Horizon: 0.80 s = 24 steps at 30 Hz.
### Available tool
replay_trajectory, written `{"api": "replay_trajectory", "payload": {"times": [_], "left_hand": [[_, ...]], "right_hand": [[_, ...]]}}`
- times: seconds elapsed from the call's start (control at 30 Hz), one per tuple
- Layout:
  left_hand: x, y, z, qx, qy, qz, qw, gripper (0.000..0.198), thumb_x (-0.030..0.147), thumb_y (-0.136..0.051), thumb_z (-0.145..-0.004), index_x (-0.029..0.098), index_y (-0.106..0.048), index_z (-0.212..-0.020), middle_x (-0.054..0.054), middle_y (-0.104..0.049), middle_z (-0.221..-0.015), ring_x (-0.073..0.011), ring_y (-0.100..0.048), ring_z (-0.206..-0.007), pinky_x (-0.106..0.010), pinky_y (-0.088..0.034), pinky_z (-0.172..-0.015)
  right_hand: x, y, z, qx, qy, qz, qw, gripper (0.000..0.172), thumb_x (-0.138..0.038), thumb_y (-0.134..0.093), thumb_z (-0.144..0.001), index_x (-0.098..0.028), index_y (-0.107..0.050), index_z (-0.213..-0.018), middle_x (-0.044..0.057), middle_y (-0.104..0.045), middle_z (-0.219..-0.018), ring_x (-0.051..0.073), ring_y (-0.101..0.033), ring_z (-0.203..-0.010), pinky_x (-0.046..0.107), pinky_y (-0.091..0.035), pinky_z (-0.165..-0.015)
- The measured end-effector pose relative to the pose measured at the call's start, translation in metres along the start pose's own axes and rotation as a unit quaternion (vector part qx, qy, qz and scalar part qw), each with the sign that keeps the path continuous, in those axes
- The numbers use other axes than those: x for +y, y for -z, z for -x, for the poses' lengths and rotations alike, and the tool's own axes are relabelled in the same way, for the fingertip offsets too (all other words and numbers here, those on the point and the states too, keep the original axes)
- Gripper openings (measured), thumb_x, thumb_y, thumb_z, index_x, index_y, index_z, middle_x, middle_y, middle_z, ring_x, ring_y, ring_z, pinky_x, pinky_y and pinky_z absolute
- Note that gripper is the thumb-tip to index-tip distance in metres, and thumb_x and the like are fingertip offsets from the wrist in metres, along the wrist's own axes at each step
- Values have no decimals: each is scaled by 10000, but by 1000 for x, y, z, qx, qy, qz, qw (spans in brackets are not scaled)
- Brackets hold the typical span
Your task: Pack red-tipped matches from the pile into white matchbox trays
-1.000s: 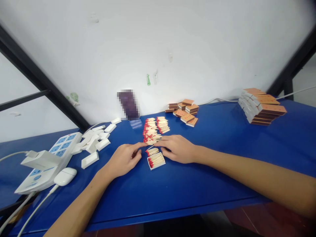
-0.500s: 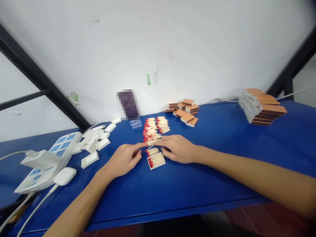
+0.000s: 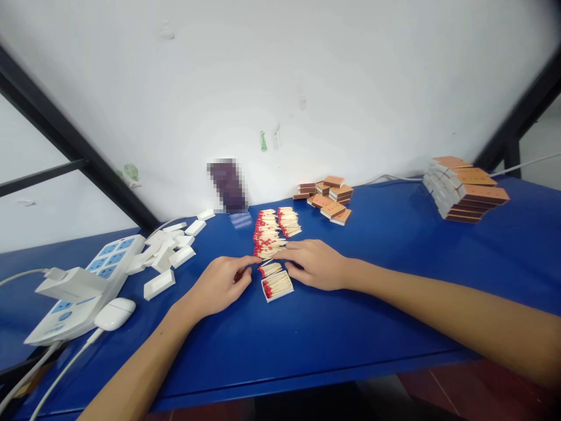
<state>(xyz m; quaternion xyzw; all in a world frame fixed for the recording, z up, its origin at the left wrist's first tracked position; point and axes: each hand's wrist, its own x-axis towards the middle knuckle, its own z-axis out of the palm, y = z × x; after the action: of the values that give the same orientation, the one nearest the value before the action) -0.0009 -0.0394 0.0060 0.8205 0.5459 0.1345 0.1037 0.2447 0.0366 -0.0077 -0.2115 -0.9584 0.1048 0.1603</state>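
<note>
A pile of red-tipped matches (image 3: 272,231) lies on the blue table (image 3: 350,327). In front of it sits a small white tray of matches (image 3: 277,286), with a loose bunch of matches (image 3: 270,269) just behind it. My left hand (image 3: 219,285) rests left of the tray. Its index fingertip touches the pile's near edge and its other fingers curl round what look like a few matches. My right hand (image 3: 316,264) lies flat to the right of the tray. Its fingers stretch to the pile's near edge and its thumb is beside the tray.
Several empty white trays (image 3: 166,254) lie at the left beside a white power strip (image 3: 83,286) with a plugged adapter and an earbud case (image 3: 114,314). Orange matchbox sleeves (image 3: 328,199) sit behind the pile. A taller stack of sleeves (image 3: 464,190) stands far right.
Both hands stay by the pile's near edge. My left fingers have curled in slightly.
</note>
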Motion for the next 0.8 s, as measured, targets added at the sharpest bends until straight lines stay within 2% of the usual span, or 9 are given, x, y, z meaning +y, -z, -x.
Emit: {"api": "replay_trajectory", "payload": {"times": [0.17, 0.33, 0.57, 0.8], "left_hand": [[2, 0, 0, -4, 14, 27, 1000, 379, 226, -422, -946, 180, -645, -1250, 27, -608, -636, -111, -504, -533, -217, -354, -550], [2, 0, 0, 2, 18, 37, 999, 363, 237, -433, -940, 178, -658, -1219, 33, -591, -622, -103, -479, -514, -216, -339, -534], [1, -1, 0, 5, 17, 45, 999, 342, 229, -436, -936, 179, -666, -1184, 60, -486, -563, -97, -431, -501, -217, -316, -530], [2, 1, 0, -12, 7, 61, 998, 308, 247, -455, -948, 186, -656, -1174, 64, -473, -573, -95, -445, -514, -213, -330, -546]], "right_hand": [[1, -1, 0, 2, -1, 0, 1000, 394, -194, -456, -937, -229, -591, -1305, 69, -694, -1085, 208, -649, -906, 314, -439, -747], [1, -1, 0, 1, 0, -3, 1000, 393, -183, -459, -930, -223, -591, -1298, 73, -692, -1084, 203, -643, -898, 309, -436, -748], [1, -1, 0, 5, 4, -2, 1000, 369, -187, -457, -934, -215, -614, -1266, 65, -702, -1066, 206, -651, -901, 311, -434, -748], [2, 0, 1, 5, 20, -28, 999, 315, -194, -488, -924, -192, -659, -1188, 62, -713, -1086, 195, -653, -915, 304, -441, -771]]}}
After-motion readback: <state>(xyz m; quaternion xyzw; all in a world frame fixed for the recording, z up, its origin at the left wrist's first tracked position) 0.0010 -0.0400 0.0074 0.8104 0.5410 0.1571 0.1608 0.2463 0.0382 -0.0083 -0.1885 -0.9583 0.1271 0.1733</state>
